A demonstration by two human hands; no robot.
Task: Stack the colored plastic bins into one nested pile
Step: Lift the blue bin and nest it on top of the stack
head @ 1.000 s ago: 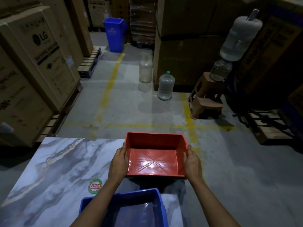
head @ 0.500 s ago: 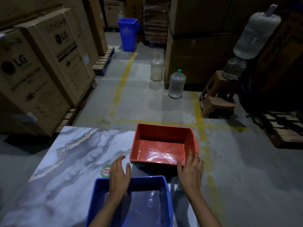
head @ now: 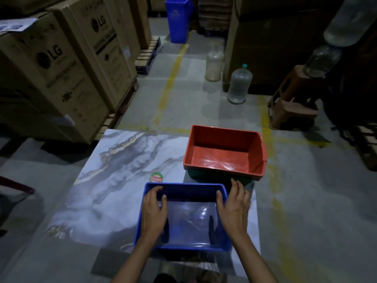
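A red bin sits at the far right corner of the marble-patterned table, nested on top of a darker bin whose green edge shows beneath it. Nearer to me stands a blue bin with a glossy floor. My left hand wraps over its left wall, thumb inside. My right hand grips its right wall, thumb inside, fingers outside. The blue bin rests on the table.
A round Patelsa sticker lies on the table beyond the blue bin. Cardboard LG boxes on pallets line the left. Water jugs, a brown stool and a blue dustbin stand on the floor ahead.
My hands let go of the red bin, which now rests on the pile, and drew back to take hold of the blue bin's side walls.
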